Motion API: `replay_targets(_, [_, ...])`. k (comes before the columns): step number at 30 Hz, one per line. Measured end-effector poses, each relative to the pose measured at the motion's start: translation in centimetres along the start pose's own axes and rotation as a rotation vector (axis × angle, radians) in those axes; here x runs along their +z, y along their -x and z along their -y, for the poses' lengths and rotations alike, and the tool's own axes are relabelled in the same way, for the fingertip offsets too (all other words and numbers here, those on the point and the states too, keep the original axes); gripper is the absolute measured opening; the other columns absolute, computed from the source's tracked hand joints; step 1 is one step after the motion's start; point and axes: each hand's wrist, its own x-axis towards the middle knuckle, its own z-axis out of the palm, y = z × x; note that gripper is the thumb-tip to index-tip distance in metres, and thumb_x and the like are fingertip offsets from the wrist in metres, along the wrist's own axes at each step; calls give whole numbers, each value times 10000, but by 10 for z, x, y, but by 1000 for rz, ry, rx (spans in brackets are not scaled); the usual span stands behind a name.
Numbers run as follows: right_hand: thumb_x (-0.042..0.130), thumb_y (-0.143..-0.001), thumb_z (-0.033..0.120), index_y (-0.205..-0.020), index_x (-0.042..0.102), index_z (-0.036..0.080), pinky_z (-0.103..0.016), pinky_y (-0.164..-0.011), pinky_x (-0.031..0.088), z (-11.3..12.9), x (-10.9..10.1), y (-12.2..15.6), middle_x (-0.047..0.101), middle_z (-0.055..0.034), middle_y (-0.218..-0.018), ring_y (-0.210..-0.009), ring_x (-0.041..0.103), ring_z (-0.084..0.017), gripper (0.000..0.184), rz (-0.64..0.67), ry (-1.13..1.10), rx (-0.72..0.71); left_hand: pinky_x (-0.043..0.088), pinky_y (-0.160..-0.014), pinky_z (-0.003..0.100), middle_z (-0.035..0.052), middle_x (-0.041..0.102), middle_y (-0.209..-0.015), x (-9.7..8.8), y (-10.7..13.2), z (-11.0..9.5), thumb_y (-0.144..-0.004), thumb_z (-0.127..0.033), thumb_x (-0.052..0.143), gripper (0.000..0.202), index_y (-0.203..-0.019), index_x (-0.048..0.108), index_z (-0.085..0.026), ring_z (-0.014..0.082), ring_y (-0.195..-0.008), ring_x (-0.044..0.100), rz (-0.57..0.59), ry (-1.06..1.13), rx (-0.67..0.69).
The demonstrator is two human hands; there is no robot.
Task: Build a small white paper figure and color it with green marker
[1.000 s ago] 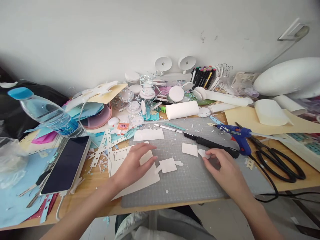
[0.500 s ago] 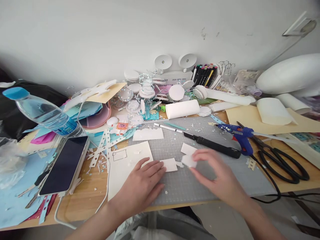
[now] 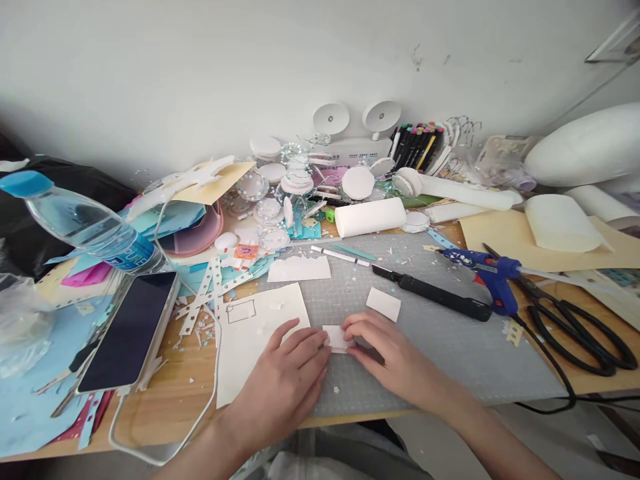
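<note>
Between my two hands is a small white paper piece, low over the cutting mat. My left hand has its fingers pressed together on the piece's left end, thumb tucked beneath. At the other end, my right hand pinches it between thumb and fingers. Fingertips cover both edges, so I cannot tell whether it is one layer or two. A loose white rectangle lies just beyond my right hand. Partly beneath my left forearm is a cream sheet with a small drawn rectangle.
A utility knife, a blue glue gun and black scissors lie to the right. A phone with its white cable and a tilted water bottle are at left. White discs and tubes crowd the back.
My right hand has moved left, bringing the white paper bit in its fingers up to the piece at my left hand. The loose rectangle now shows whole. The view has shifted slightly.
</note>
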Motion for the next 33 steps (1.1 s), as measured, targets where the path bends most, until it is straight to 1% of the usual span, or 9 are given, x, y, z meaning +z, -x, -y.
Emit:
replay_targets(3, [504,-902,93,-973,532,217,-343,-919,450,2,1,0,571,-51,-1094,-1052,525,-182,146,16,27,-21,333,-1043,455,67,631,-1189,1,0,1,-915,-142,449,274,-1153,582,-170,217,-1102,538,-39,35,-48])
replay_targets(6, [479,-918,105,-973,550,215,-344,-914,457,3,3,0,573,-54,-1086,-1040,533,-181,142,1,24,-26,372,-977,458,79,627,-1135,2,-6,1,-906,-174,476,255,-1140,576,-171,235,-1052,531,-61,52,-170])
replay_targets(11, [476,-917,102,-951,558,215,-340,-903,460,2,4,0,569,-48,-1056,-1032,532,-179,143,3,-9,-2,414,-837,453,90,600,-994,5,-26,2,-880,-304,547,200,-1019,607,-173,272,-947,513,6,59,-350])
replay_targets(14, [468,-916,92,-941,546,218,-345,-919,453,4,3,1,563,-45,-1068,-1043,527,-177,150,11,-11,4,405,-829,427,51,603,-950,7,-36,1,-825,-239,612,101,-906,589,-183,254,-918,511,32,148,-400])
replay_targets(19, [548,-863,90,-1046,515,239,-358,-940,454,7,3,1,537,-51,-1148,-1097,508,-193,238,-8,-30,36,405,-807,370,3,617,-848,7,-38,-3,-792,-158,641,111,-839,544,-182,205,-842,547,53,305,-471])
replay_targets(23, [532,-874,104,-1085,505,241,-379,-913,470,8,2,-1,562,-62,-1102,-1067,521,-206,253,-60,-38,37,404,-781,351,-4,623,-840,5,-34,-6,-797,-106,617,128,-845,534,-190,196,-827,547,-17,299,-404])
replay_targets(26, [509,-885,99,-1013,545,231,-375,-844,489,8,0,-4,584,-61,-1012,-984,544,-206,188,-101,-22,-18,394,-778,362,7,620,-853,-2,-32,-7,-824,-66,562,132,-858,528,-189,200,-832,527,-78,240,-300])
replay_targets(29, [510,-880,91,-943,587,228,-356,-777,492,10,-4,-5,581,-56,-945,-900,557,-196,169,-196,19,-105,391,-774,362,24,619,-895,-12,-31,-6,-853,-66,524,146,-918,548,-194,209,-865,503,-79,217,-212])
replay_targets(33, [513,-861,46,-947,611,220,-329,-739,483,17,-10,-5,589,-51,-893,-846,560,-176,218,-316,110,-215,402,-793,351,49,608,-972,-26,-26,-3,-894,-46,453,256,-1067,563,-198,210,-903,477,-57,200,-91])
